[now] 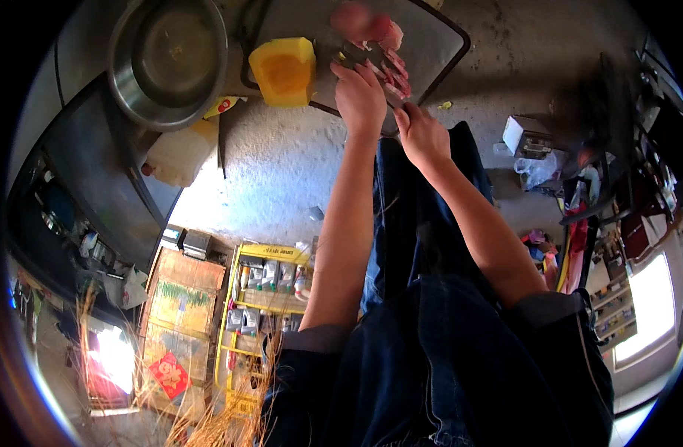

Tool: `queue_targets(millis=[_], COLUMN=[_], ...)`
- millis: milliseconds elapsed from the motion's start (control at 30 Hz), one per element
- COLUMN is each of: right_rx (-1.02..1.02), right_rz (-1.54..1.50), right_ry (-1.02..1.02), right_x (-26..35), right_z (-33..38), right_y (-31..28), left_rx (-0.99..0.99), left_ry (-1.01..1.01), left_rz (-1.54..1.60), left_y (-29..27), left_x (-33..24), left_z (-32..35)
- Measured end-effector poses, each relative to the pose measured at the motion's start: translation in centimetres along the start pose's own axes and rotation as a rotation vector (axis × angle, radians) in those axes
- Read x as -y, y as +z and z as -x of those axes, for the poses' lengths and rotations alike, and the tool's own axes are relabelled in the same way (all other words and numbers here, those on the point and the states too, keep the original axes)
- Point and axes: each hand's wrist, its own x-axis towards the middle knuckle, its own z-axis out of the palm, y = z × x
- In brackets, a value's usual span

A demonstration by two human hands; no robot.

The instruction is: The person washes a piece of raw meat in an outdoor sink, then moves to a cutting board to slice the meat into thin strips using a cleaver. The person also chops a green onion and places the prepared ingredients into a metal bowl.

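Bare forearms [345, 231] reach forward, fingers [414, 113] curled.

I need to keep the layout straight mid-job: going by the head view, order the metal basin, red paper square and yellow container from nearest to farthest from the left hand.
1. Yellow container: just to the left of the left hand.
2. Metal basin: farther left, past the container.
3. Red paper square: far off at lower left.

Raw meat, pinkish red with pale fat. Bigger chunk [350, 21] at the far side of a grey black-rimmed tabletop [440, 54], rounded, lying flat (blurry, edges soft). Cut strips [396, 76], thin, separate-looking, loosely bunched, strung out from the chunk toward the near edge.
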Motion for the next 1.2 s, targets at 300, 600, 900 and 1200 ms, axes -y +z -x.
queue_targets(millis=[300,600,900,1200], right_rx=[-0.163,-0.146,-0.061,0.003], right_rz=[-0.02,-0.062,-0.166,-0.162], right_ry=[-0.13,-0.127,-0.16,-0.142], right_x=[-0.9,-1.2,-2.0,-0.8], right_z=[-0.9,-1.8,-2.2,-2.2], right_y=[1.6,0.5,-0.8,-1.2], left_rx=[-0.051,-0.12,-0.237,-0.23], left_ry=[0.047,0.244,0.265,0.109], left_rz=[0.044,0.617,0.226,0.308], left_y=[1.1,2.3,5.1,5.6], left_x=[0.1,1.8,4.6,4.5], left_z=[-0.4,-0.9,-1.7,-3.2])
